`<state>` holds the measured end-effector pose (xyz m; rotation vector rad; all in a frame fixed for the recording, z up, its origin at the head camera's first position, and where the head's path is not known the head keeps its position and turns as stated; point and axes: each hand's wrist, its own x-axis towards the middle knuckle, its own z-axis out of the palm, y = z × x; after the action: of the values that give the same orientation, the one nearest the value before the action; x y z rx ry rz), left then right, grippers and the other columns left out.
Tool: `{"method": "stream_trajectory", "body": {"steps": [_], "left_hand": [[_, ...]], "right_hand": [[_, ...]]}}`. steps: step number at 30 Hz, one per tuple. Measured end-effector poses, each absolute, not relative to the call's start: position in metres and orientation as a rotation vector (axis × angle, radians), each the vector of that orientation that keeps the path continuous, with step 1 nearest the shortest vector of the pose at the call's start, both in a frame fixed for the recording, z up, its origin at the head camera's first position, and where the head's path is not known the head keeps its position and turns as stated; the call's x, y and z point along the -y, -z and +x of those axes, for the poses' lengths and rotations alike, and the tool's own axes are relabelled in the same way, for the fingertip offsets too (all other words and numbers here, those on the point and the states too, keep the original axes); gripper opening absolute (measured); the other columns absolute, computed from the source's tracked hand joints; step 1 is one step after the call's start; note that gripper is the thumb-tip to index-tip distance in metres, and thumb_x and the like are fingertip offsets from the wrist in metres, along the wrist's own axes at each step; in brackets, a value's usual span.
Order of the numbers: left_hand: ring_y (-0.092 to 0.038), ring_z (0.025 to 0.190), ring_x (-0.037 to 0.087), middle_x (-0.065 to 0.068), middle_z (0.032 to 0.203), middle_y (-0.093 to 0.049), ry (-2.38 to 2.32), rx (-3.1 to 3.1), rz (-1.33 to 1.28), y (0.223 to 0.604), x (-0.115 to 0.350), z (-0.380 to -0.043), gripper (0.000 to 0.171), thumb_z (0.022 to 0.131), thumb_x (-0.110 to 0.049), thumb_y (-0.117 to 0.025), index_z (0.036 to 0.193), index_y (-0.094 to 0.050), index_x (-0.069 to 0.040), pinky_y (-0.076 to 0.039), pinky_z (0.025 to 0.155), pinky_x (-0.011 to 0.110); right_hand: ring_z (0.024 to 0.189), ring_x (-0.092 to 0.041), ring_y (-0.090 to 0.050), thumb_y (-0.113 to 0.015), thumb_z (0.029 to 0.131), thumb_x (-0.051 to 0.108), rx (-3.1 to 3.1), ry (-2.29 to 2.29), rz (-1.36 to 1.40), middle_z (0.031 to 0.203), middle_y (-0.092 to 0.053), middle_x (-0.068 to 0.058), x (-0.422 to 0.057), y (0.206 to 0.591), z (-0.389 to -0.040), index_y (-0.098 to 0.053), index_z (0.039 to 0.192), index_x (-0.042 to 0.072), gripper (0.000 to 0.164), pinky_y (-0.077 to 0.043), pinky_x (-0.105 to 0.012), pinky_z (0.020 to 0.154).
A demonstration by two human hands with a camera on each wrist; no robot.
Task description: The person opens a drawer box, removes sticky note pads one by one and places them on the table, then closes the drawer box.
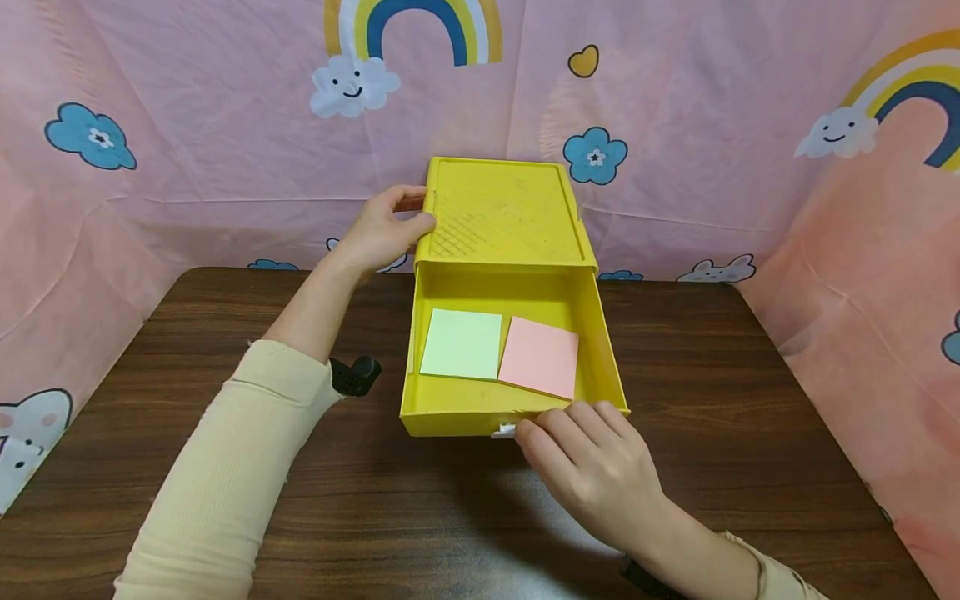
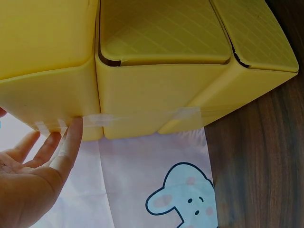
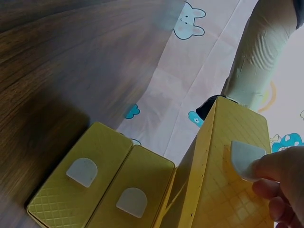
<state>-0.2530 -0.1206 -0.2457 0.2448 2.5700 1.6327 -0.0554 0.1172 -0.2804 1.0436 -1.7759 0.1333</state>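
Observation:
A yellow drawer unit point(image 1: 510, 208) stands on the table, its top drawer point(image 1: 450, 424) pulled out toward me. Two square paper pads lie side by side in the drawer: a light green one point(image 1: 461, 343) on the left and a pink one point(image 1: 540, 357), slightly turned, on the right. My right hand point(image 1: 600, 479) pinches the white pull tab point(image 3: 243, 156) on the drawer's front. At the unit's left side, my left hand point(image 1: 382, 229) steadies it, thumb at the top edge; extended fingers point(image 2: 71, 142) touch the side wall.
Below the extended drawer, the right wrist view shows two closed drawers with white tabs point(image 3: 82, 172). Clear tape point(image 2: 142, 117) runs along the unit's side. Dark wood table point(image 1: 712, 417) surrounds the unit, and a pink patterned cloth point(image 1: 675, 125) hangs behind it.

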Motion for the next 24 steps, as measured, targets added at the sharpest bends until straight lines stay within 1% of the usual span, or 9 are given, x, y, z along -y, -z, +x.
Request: {"method": "stream_trajectory", "body": {"steps": [12, 24], "left_hand": [[-0.056, 0.106, 0.022, 0.008, 0.140, -0.039, -1.630, -2.570, 0.252, 0.2463, 0.1211, -0.2532, 0.053, 0.092, -0.022, -0.050, 0.141, -0.035, -0.011, -0.053, 0.082, 0.032], [-0.058, 0.103, 0.021, 0.008, 0.139, -0.040, -1.639, -2.574, 0.248, 0.2478, 0.1211, -0.2552, 0.053, 0.090, -0.022, -0.050, 0.141, -0.035, -0.011, -0.053, 0.080, 0.031]], "right_hand": [[0.054, -0.015, -0.044, -0.047, 0.094, 0.006, 1.762, -0.120, 1.066, 0.067, -0.057, 0.000, -0.1178, 0.2818, -0.0516, -0.062, 0.077, 0.007, 0.023, -0.029, -0.021, 0.049], [0.054, -0.015, -0.043, -0.046, 0.094, 0.006, 1.775, -0.130, 1.063, 0.067, -0.057, 0.000, -0.1180, 0.2840, -0.0490, -0.063, 0.076, 0.008, 0.024, -0.029, -0.021, 0.049]]}}
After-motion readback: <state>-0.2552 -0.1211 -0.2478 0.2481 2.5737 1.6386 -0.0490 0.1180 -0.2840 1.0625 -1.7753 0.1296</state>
